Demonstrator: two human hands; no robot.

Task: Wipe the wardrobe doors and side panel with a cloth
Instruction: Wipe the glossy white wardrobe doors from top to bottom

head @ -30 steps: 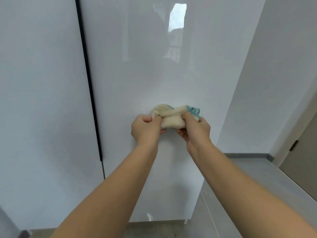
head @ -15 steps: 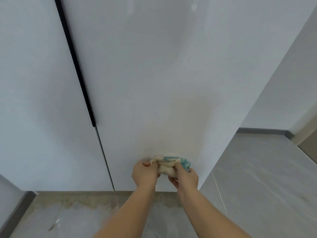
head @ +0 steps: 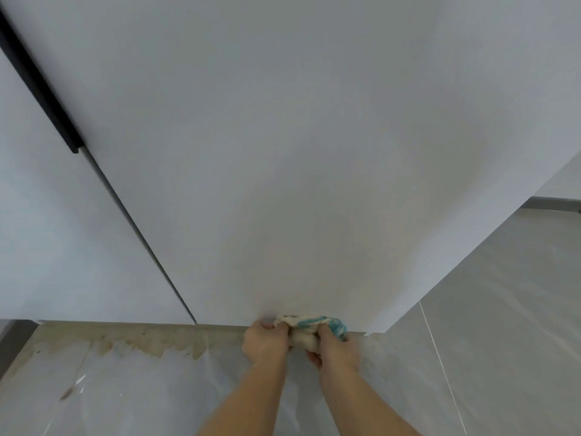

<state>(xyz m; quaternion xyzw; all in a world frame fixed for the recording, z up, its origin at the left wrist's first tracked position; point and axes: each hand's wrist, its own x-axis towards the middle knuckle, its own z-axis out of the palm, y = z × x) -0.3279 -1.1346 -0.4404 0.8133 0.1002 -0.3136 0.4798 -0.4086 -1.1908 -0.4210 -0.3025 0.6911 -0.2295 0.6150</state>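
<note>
Cream cloth with teal stripes (head: 306,322), bunched into a wad, is pressed on the very bottom edge of the glossy white right-hand wardrobe door (head: 283,152), near that door's lower right corner and just above the floor.

Grip: left hand (head: 265,341) has its fingers curled round the wad's left end. Right hand (head: 334,350) has its fingers curled over the right end, where the teal shows. Both hold tight, hands almost touching, both arms reaching out and down.

Progress, my read:
- Cloth sits at the lowest reach of the right door, so this looks like the bottom of a pass on that door.
- No streaks, wet trail or dust line on the gloss, so I cannot tell how much of the right door is covered.
- White left-hand door (head: 63,231), beyond the narrow gap and the black vertical handle strip (head: 41,89), has nothing on it. Cannot tell whether it is wiped.
- Side panel: only the door's right edge shows from this angle, the panel face is hidden. Treat it as not confirmed.
- Call it mid-task: at least one door or the side panel probably left.

Surroundings: pale grey tiled floor (head: 503,294) to the right, with a thin grout line. A beige smeared patch (head: 141,344) runs along the floor under the doors; not part of the job. A grey skirting board (head: 553,204) meets the white wall far right.
</note>
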